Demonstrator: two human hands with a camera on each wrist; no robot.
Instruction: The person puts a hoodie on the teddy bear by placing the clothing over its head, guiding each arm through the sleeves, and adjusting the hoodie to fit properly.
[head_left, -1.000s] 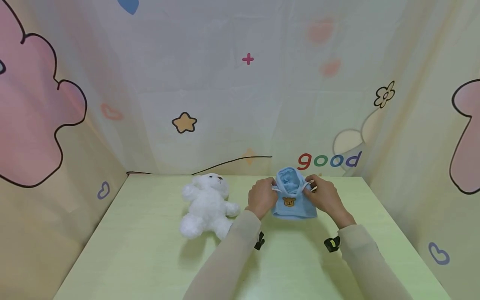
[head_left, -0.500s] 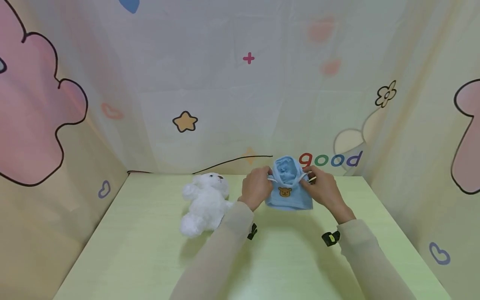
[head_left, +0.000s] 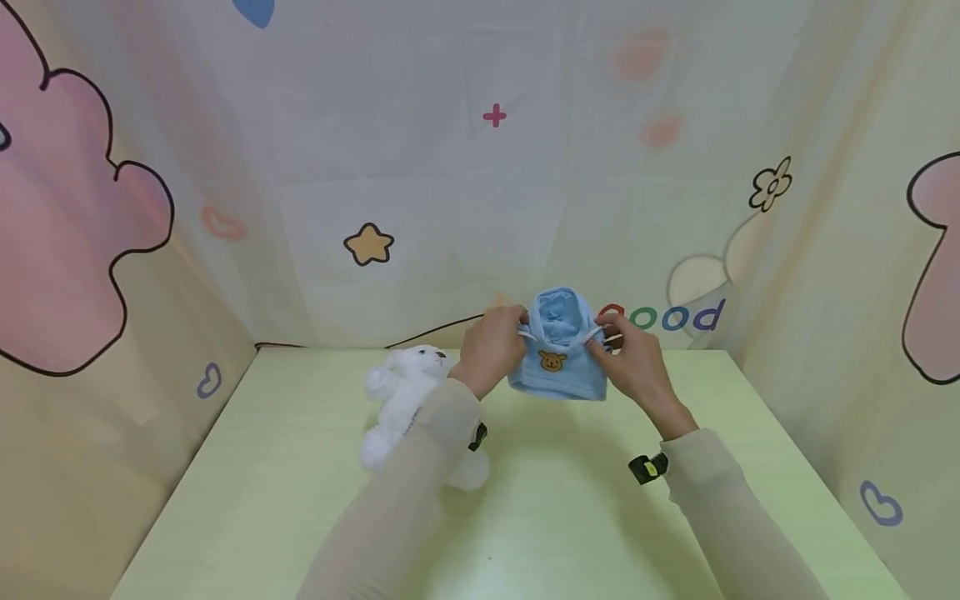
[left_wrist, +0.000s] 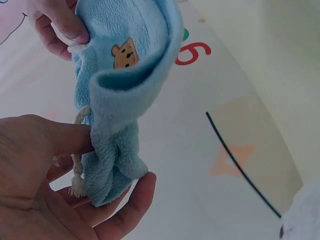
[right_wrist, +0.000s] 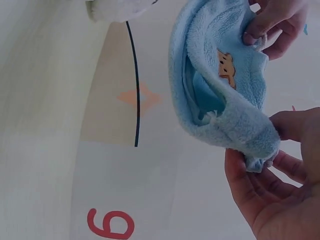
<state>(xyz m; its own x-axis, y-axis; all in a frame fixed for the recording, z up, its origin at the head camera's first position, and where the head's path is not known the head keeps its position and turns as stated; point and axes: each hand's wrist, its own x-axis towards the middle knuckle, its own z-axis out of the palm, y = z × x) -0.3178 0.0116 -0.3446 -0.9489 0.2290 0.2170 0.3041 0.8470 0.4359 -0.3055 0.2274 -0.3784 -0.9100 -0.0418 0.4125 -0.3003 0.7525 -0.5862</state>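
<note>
Head view: hands [head_left: 491, 352] [head_left: 636, 362] in pinches on blue hoodie [head_left: 576, 362], open air between its hem [head_left: 557, 390] and table [head_left: 555, 492]

Looks like a small curtained booth; hard to tell whether in a home or a studio. Closed in on three visible sides by printed curtains [head_left: 420, 117], decorated with a pink cloud [head_left: 71, 217], star [head_left: 369, 244], flower [head_left: 771, 185] and coloured letters [head_left: 663, 319], around a pale green table [head_left: 570, 517].

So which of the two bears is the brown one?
The bear face on the front of the blue hoodie, held by the left hand and right hand; the other, a plush bear lying on the table, is white.
</note>
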